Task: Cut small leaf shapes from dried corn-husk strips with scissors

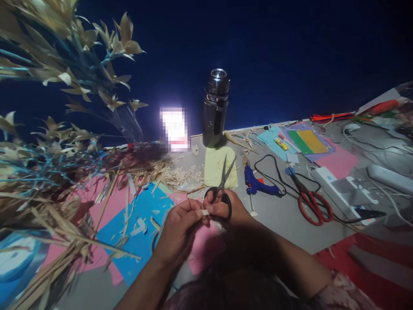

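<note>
The left hand [185, 221], fingers curled nearly closed, pinches a small pale flat strip [205, 212] with the right hand [226, 209], which is partly closed through black-handled metal scissors [223, 183], blades open toward the far side. A blue plastic glue gun [261, 186] lies right of them.

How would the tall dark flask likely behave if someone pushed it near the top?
The flask would probably tip rather than slide, since it stands upright and is much taller than wide. Its rounded body might then roll. The glossy surface suggests a hard shell that could feel slippery.
</note>
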`<state>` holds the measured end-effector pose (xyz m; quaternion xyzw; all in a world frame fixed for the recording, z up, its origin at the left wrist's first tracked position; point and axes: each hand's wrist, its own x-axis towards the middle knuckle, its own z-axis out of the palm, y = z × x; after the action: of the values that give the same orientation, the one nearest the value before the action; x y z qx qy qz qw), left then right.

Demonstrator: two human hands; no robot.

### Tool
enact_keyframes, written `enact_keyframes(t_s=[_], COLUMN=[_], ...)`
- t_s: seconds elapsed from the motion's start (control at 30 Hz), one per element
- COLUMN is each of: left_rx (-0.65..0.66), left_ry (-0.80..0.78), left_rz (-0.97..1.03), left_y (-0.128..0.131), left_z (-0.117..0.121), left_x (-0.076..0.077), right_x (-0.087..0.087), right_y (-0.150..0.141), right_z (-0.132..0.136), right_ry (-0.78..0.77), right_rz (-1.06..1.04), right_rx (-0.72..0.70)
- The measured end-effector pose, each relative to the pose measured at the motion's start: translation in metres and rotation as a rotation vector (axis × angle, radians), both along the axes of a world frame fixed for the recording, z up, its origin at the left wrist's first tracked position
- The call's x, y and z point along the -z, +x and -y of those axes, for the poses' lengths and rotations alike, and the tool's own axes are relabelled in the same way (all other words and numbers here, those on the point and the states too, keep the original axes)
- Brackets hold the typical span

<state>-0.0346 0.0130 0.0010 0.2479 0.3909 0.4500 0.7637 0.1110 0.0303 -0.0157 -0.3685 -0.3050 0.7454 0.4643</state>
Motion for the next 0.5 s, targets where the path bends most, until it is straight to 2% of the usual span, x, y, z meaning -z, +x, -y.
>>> enact_keyframes(t_s=[0.13, 0.2, 0.27, 0.33, 0.43, 0.5], left_rx=[0.020, 0.014, 0.028, 0.053, 0.105, 0.139], left_ry=[0.015, 0.033, 0.056, 0.081, 0.089, 0.084], left_rz=[0.032, -0.006, -0.080, -0.163, -0.294, -0.313], left_y=[-0.011, -0.016, -0.018, -0.018, -0.017, -0.017], left_z=[-0.003, -0.005, -0.005, -0.005, -0.003, -0.001], left_x=[-0.006, -0.008, -0.008, -0.007, -0.003, -0.002], right_x=[-0.001, -0.004, -0.008, -0.010, -0.011, -0.011], right_y=[0.007, 0.010, 0.011, 0.012, 0.012, 0.013], right_z=[-0.003, -0.002, -0.001, 0.001, 0.002, 0.002], right_ry=[-0.054, -0.013, 0.069, 0.107, 0.061, 0.044], right_rz=[-0.209, -0.139, 0.020, 0.162, 0.254, 0.254], right_rx=[-0.160, -0.129, -0.091, -0.114, -0.184, -0.215])
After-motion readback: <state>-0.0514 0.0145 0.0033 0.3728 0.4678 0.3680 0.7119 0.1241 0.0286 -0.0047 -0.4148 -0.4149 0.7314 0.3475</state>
